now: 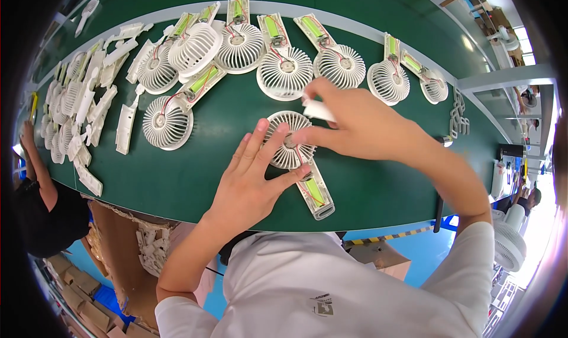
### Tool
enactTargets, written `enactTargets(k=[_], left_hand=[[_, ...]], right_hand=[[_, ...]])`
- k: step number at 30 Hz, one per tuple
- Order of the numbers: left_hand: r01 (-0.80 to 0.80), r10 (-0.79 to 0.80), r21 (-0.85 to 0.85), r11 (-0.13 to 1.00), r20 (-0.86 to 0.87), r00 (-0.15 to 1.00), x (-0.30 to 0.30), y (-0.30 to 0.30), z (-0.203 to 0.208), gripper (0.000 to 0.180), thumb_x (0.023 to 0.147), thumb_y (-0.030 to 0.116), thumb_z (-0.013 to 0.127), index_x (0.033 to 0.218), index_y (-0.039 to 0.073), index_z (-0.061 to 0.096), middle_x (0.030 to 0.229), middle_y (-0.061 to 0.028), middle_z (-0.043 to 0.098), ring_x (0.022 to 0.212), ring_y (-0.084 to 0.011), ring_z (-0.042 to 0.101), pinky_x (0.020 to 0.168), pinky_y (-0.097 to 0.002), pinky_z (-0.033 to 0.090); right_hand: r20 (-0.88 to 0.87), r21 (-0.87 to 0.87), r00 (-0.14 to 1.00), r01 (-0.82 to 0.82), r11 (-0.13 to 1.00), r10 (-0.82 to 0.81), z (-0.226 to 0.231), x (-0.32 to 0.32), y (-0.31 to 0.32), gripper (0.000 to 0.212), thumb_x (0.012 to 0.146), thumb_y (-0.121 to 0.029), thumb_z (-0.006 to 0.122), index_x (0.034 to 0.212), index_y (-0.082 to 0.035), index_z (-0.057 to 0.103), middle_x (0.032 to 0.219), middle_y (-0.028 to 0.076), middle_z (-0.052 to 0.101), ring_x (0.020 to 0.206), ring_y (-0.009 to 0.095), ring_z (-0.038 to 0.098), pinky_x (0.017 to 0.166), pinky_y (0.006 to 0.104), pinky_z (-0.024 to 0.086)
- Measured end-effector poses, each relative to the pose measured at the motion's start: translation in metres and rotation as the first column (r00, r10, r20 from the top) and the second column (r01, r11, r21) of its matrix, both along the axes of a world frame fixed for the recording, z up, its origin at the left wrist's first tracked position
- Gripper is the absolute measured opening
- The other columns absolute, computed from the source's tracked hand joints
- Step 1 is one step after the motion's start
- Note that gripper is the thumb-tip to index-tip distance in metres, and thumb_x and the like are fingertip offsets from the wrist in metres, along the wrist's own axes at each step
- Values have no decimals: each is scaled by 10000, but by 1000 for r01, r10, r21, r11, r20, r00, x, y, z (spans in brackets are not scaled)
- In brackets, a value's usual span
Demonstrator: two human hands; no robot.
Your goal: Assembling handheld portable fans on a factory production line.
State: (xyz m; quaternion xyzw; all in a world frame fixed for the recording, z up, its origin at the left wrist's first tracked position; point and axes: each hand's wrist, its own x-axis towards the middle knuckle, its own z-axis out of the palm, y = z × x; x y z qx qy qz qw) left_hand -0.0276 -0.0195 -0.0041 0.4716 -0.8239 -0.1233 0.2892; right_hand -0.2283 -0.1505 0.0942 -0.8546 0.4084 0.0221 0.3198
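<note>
An opened white handheld fan (288,154) lies on the green table in front of me, its round cage away from me. Its handle points toward me and bares a lime-green battery (313,191) with red wires. My left hand (248,184) rests on it with the fingers spread over the cage and the thumb near the top of the handle. Above the cage, my right hand (370,125) holds a small white plastic piece (319,110) in its curled fingers. One fingertip of that hand reaches toward the cage's centre. What the fingers cover there is hidden.
Several opened fans (285,71) with batteries and wires line the table's far side. Loose white shells and cages (83,98) are heaped at the left. Grey loop-shaped parts (458,113) lie at the right. A cardboard box (121,243) stands below the edge; another person (47,208) is at far left.
</note>
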Motion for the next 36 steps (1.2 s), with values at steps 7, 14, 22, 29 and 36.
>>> enactTargets(k=[7, 14, 22, 29, 36], left_hand=[[-78, 81, 56, 995, -39, 996, -9, 10, -4, 429, 855, 64, 710, 1194, 324, 751, 1598, -201, 349, 1464, -441, 362, 1093, -493, 457], [-13, 24, 150, 989, -69, 997, -1, 2, 5, 458, 835, 46, 716, 1185, 340, 754, 1526, -221, 461, 1442, -423, 412, 1066, -455, 481], [31, -21, 140, 990, -70, 997, 4, 0, 3, 462, 810, 57, 728, 1186, 325, 755, 1500, -182, 461, 1437, -414, 419, 1059, -476, 461], [32, -28, 81, 996, -52, 998, 4, -2, 5, 464, 801, 48, 715, 1184, 305, 759, 1581, -208, 381, 1457, -412, 391, 1091, -482, 427], [16, -13, 112, 994, -29, 999, -4, 1, 4, 472, 796, 30, 709, 1183, 293, 765, 1603, -224, 340, 1461, -438, 373, 1090, -487, 427]], right_hand=[[341, -154, 940, 76, 985, -19, -22, -16, 14, 311, 834, -210, 820, 1044, -90, 624, 807, 56, 618, 671, 202, 606, 600, 325, 462], [166, -524, 795, -430, 735, 583, -30, 10, -18, 304, 726, -104, 789, 994, -118, 646, 845, 22, 628, 746, 271, 640, 655, 387, 534], [-48, -343, 767, -614, 710, 640, -14, 29, -32, 264, 765, -153, 775, 973, -92, 625, 861, 41, 639, 813, 281, 670, 664, 407, 530], [-108, 43, 981, -156, 987, 160, -9, 30, -20, 387, 711, -279, 823, 933, -23, 638, 863, 164, 685, 843, 360, 688, 740, 451, 539], [-138, -99, 973, -199, 975, 184, -10, 27, 2, 383, 729, -231, 803, 926, 21, 592, 819, 183, 668, 782, 371, 693, 688, 447, 548]])
